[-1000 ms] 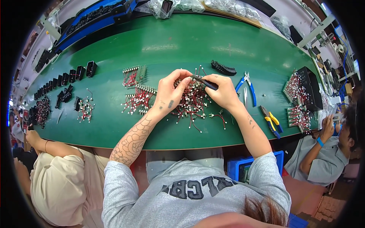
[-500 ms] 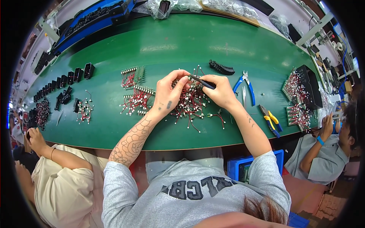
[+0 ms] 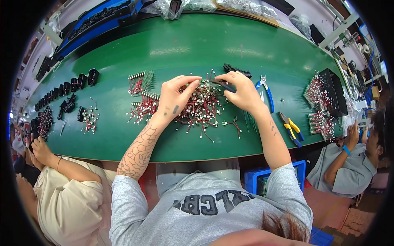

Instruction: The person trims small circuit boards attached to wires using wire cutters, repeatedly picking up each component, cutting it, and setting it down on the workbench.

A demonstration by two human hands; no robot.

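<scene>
Over a heap of red wires with small white connectors (image 3: pixel 203 108), my left hand (image 3: pixel 174 98) pinches thumb and forefinger together. Whatever sits between those fingertips is too small to make out. My right hand (image 3: pixel 244 90) grips a slim black tool (image 3: pixel 223 85) whose exact kind is unclear; it points left over the heap. Just left of my left hand lie small green circuit boards with red wires (image 3: pixel 143 107). Thin green strands (image 3: pixel 250 121) show below my right hand. A strip of black parts (image 3: pixel 237 70) lies beyond it.
Blue-handled pliers (image 3: pixel 269 96) and yellow-and-blue pliers (image 3: pixel 291 129) lie to the right. Farther right, wired boards (image 3: pixel 318 96) stand by a black box (image 3: pixel 333 94). Black housings (image 3: pixel 93 76) line the left. Co-workers sit either side; a blue bin (image 3: pixel 297 170) is below the table edge.
My hands have drawn apart, the left shifting slightly left. My right hand has turned over the black tool, which has moved away from my left fingertips. Green strands now show below my right hand.
</scene>
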